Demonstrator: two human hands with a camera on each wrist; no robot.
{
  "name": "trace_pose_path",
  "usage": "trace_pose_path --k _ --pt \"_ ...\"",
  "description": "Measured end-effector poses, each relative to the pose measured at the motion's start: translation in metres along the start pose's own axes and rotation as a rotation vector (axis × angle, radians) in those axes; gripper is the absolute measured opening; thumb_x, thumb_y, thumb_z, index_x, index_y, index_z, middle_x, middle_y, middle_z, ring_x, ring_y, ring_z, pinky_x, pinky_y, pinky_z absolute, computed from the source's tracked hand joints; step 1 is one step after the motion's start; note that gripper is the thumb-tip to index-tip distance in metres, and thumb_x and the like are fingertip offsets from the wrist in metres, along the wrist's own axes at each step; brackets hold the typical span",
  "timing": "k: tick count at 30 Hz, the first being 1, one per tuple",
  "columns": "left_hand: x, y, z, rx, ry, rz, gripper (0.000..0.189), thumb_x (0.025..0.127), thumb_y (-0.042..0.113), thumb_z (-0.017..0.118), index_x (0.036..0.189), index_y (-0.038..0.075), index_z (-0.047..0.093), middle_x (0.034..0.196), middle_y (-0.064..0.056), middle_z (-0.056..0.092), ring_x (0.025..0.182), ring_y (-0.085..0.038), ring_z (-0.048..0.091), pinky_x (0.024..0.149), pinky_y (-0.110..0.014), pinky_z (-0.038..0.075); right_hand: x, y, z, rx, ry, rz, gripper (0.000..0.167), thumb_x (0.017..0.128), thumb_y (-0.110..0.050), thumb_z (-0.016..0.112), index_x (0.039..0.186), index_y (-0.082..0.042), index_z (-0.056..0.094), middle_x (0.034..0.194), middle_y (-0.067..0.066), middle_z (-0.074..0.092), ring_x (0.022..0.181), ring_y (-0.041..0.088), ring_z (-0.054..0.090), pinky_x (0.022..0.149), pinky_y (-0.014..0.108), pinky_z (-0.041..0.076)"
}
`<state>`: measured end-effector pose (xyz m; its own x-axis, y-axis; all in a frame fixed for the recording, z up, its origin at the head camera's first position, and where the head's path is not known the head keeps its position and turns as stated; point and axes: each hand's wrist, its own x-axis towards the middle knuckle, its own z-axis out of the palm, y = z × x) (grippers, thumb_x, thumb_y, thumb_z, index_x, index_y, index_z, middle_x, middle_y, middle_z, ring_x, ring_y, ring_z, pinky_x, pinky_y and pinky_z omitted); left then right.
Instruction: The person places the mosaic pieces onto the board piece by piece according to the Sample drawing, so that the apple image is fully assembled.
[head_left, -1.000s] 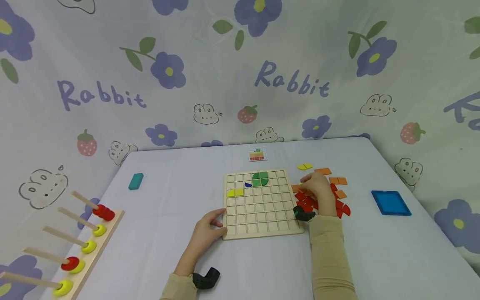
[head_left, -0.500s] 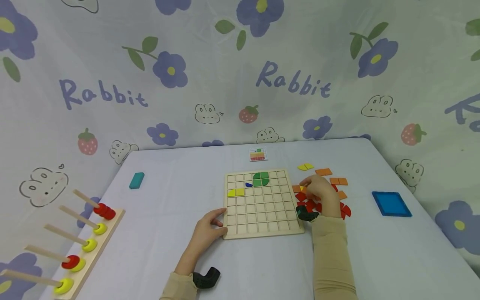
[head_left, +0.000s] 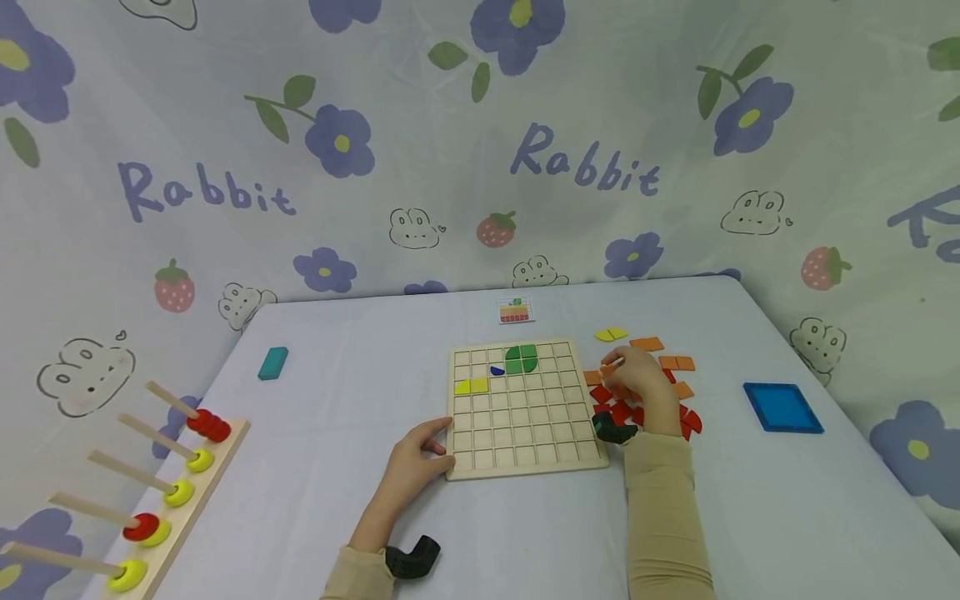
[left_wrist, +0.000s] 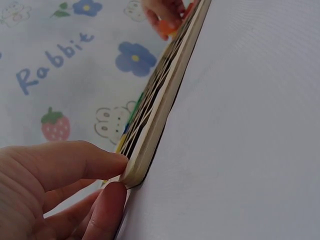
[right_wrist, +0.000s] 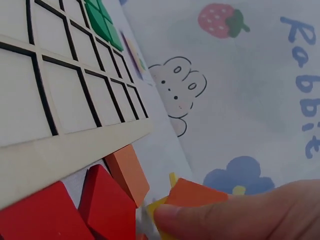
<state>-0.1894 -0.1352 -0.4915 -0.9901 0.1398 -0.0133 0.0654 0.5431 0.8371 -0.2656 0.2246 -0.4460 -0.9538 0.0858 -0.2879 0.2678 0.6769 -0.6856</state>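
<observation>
Left hand [head_left: 415, 452]: fingers wide, touching left edge of grid board [head_left: 525, 427].
Right hand [head_left: 637, 375]: fingers pinching orange tile [right_wrist: 192, 193], right of board.
Green tiles [head_left: 513, 366]: 4, on board.

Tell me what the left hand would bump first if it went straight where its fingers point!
The wooden grid board, most likely; the left hand seems to be touching its left edge.

Indoors, children's play corner by looks — rabbit-print curtain [head_left: 450, 167] behind white-covered table [head_left: 765, 508], bead counter [head_left: 187, 508], grid board [head_left: 517, 425] — home or studio, can't tell.
</observation>
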Motion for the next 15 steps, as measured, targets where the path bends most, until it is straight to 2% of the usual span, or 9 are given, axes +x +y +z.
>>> trace_pose_path --k 2,5,9,12,15 --pt "0.0000 -0.0003 0.0000 0.000 -0.001 -0.002 0.055 0.070 0.005 0.072 0.124 0.009 0.058 0.081 -0.004 0.058 0.074 -0.014 0.050 0.061 -0.024 0.040 -0.0009 0.0008 0.0003 -0.009 0.040 -0.013 0.042 0.081 -0.011 0.065 0.121 0.000 0.055 0.120 0.025 0.050 0.092 0.034 0.051 0.071 0.040 0.048" --pt "-0.0001 -0.0006 0.0003 0.002 -0.001 -0.007 0.055 0.070 0.005 0.072 0.124 0.010 0.058 0.081 -0.003 0.058 0.074 -0.014 0.050 0.060 -0.024 0.040 -0.0015 0.0017 0.0014 0.035 0.094 0.004 0.047 0.084 -0.015 0.063 0.127 0.000 0.051 0.122 0.025 0.050 0.096 0.034 0.050 0.072 0.042 0.048" --pt "-0.0004 -0.0008 0.0005 0.007 0.003 -0.005 0.055 0.070 0.004 0.071 0.124 0.010 0.058 0.081 -0.003 0.058 0.073 -0.014 0.050 0.060 -0.024 0.041 0.0009 0.0032 0.0029 0.056 0.164 -0.016 0.052 0.085 -0.017 0.064 0.130 0.001 0.047 0.113 0.024 0.055 0.086 0.030 0.055 0.068 0.038 0.048" --pt "-0.0012 -0.0003 0.0003 0.008 0.007 0.003 0.055 0.070 0.004 0.071 0.123 0.009 0.058 0.081 -0.003 0.058 0.073 -0.013 0.050 0.059 -0.023 0.041 0.0027 0.0031 0.0033 0.026 0.207 -0.033 0.055 0.083 -0.018 0.067 0.130 0.002 0.047 0.108 0.024 0.056 0.084 0.030 0.056 0.073 0.039 0.046" --pt "-0.0017 0.0008 0.0000 0.004 0.010 0.004 0.055 0.071 0.004 0.071 0.123 0.010 0.059 0.082 -0.003 0.058 0.074 -0.012 0.050 0.059 -0.023 0.041 0.0023 0.0006 0.0018 0.018 0.224 -0.012 0.060 0.082 -0.020 0.069 0.132 0.001 0.044 0.115 0.026 0.051 0.093 0.035 0.052 0.079 0.044 0.045"
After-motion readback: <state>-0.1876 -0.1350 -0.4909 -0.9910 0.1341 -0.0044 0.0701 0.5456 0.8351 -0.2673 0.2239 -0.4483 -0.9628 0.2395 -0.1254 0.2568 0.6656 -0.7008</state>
